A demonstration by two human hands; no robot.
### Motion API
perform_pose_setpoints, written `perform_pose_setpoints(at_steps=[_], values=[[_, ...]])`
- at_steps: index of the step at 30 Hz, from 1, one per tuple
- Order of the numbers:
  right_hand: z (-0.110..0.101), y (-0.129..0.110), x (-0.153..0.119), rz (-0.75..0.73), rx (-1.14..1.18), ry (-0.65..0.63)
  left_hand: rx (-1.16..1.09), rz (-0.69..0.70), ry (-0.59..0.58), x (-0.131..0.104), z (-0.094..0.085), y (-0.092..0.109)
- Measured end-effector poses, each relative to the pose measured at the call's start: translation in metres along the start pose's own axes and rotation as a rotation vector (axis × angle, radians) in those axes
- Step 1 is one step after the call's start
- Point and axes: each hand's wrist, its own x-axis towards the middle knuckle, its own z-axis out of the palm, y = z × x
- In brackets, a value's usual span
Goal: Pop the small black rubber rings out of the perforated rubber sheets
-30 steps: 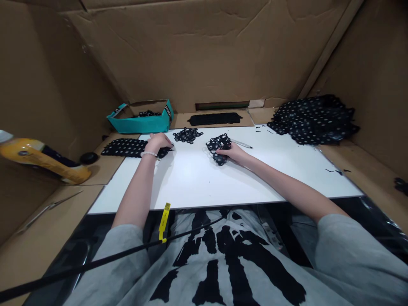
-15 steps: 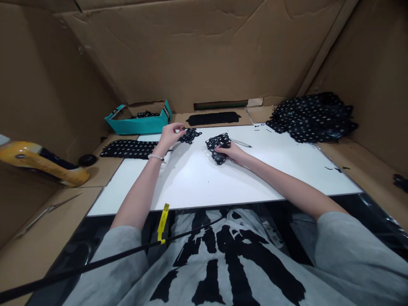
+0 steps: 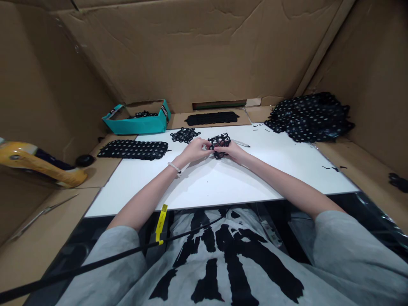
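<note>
In the head view, a black openwork piece (image 3: 219,139) is gripped between thumb and fingers of the right hand (image 3: 235,151), above the white bench (image 3: 207,187). The left hand (image 3: 196,149) is close by on the other side of the piece, thumb and fingertips drawn near each other at its edge; whether they pinch anything is too small to tell. A pile of black rings (image 3: 185,135) lies just beyond the left hand, with a dotted black sheet (image 3: 134,149) farther to its left and a teal box (image 3: 137,125) behind that. Beyond the right hand is a pen (image 3: 241,143); well off to its right lies a heap of dotted black sheets (image 3: 310,117). A black strip (image 3: 212,118) sits past both, before cardboard walls (image 3: 204,55).
</note>
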Motion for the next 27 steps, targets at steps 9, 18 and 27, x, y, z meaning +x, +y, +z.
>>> perform_pose_setpoints(at_steps=[9, 18, 27], values=[[0.0, 0.005, 0.004, -0.012, -0.014, 0.05, -0.229, -0.162, 0.073, 0.008, -0.003, -0.007], [0.002, 0.001, -0.001, 0.036, -0.042, 0.056, -0.177, -0.544, 0.59, -0.002, -0.035, -0.097], [0.002, 0.003, 0.001, 0.019, -0.019, 0.061, 0.125, -0.298, 0.498, -0.005, -0.034, -0.081]])
